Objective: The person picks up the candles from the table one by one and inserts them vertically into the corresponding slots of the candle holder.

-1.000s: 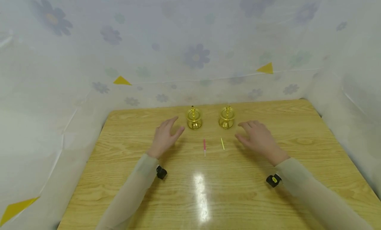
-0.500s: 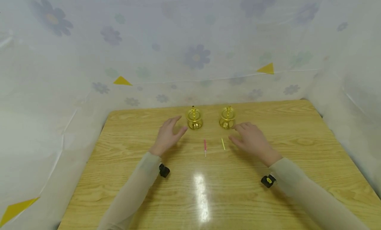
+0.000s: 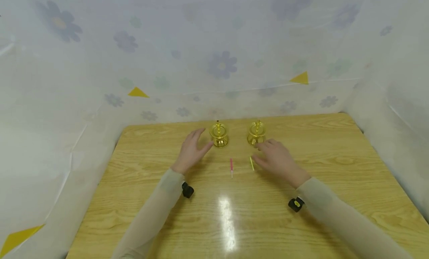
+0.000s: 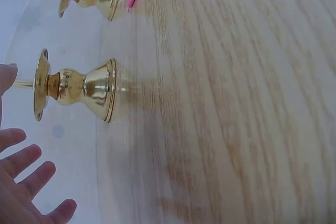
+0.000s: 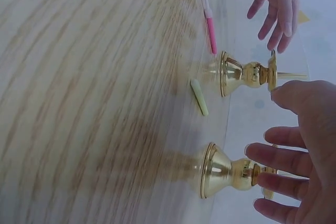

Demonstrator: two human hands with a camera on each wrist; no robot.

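**Two Open Hands Beside the Brass Holders**

Neither hand held anything: both were spread, fingers straight and loosely apart, above the wooden table [image 3: 321, 147]. Fingers of the right hand [image 3: 275, 158] reached to the right candle holder [image 3: 256, 133], its fingertips [image 5: 262, 155] close about the brass stem; whether they touched it could not be told. A thin yellow candle [image 3: 251, 163] lay flat just beside that hand's thumb side, apart from the holder's base. Palm down, the left hand [image 3: 191, 150] hovered near the left candle holder [image 3: 219, 134], its thumb pointed toward the brass, with a clear gap between fingers and metal in the left wrist view. Both holders stood upright, side by side and well apart from each other, near the table's far edge. A pink candle [image 3: 231, 166] lay between the hands, nearer the person than the holders. Pale sleeves covered both forearms, which angled in from the near corners. Bare wood stretched wide on either side and toward the near edge. A flowered white sheet [image 3: 221, 65] rose close behind the far edge and along both sides.
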